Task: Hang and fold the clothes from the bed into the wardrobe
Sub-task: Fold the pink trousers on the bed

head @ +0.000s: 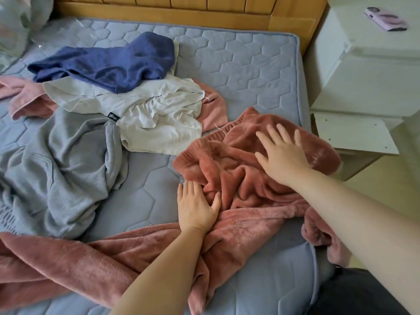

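Observation:
A rumpled pink fleece garment (238, 176) lies across the near right part of the blue quilted mattress (250, 71), one leg trailing to the lower left. My left hand (196, 208) lies flat on its creased middle, fingers straight. Spread flat, my right hand (280, 152) presses near the elastic waistband on the upper right part. Further left lie a grey hooded top (59, 169), a white garment (154, 114), a navy garment (109, 64) and another pink piece (25, 96).
A wooden headboard (181, 10) runs along the back. A white bedside cabinet (368, 71) stands to the right with a pink phone (386, 19) on top and a pulled-out drawer (354, 133). A plastic bag (18, 21) sits at the top left.

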A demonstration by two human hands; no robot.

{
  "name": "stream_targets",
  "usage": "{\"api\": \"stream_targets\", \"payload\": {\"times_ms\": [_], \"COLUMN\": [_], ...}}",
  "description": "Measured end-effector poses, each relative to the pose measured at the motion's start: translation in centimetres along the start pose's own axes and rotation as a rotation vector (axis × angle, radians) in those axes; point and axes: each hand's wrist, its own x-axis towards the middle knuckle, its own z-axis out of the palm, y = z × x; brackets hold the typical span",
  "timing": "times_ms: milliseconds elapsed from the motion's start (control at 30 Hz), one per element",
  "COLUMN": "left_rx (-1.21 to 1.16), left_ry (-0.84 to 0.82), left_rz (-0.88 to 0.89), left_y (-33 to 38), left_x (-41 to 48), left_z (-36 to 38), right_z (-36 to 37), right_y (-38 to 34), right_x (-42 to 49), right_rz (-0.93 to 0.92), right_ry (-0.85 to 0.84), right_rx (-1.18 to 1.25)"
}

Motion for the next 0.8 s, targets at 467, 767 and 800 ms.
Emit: {"api": "stream_targets", "payload": {"times_ms": [467, 767, 800], "left_rx": [-0.614, -1.174, -1.110], "left_ry": [-0.271, -0.241, -0.249], "left_rz": [-0.338, -0.722, -0.651], "left_y": [0.4, 3.2, 3.4], "left_x": [2.9, 7.9, 8.1], "left_z": [-2.4, -8.0, -8.2], "right_z": [5.3, 4.3, 3.9], "right_y": [-0.3, -0.5, -0.1], "right_x": [-6.9, -11.7, -12.3], "right_rz": [0.122, 0.076, 0.067], "right_ry": [-0.045, -0.226, -0.244], "right_rx": [0.007, 0.068, 0.078]}}
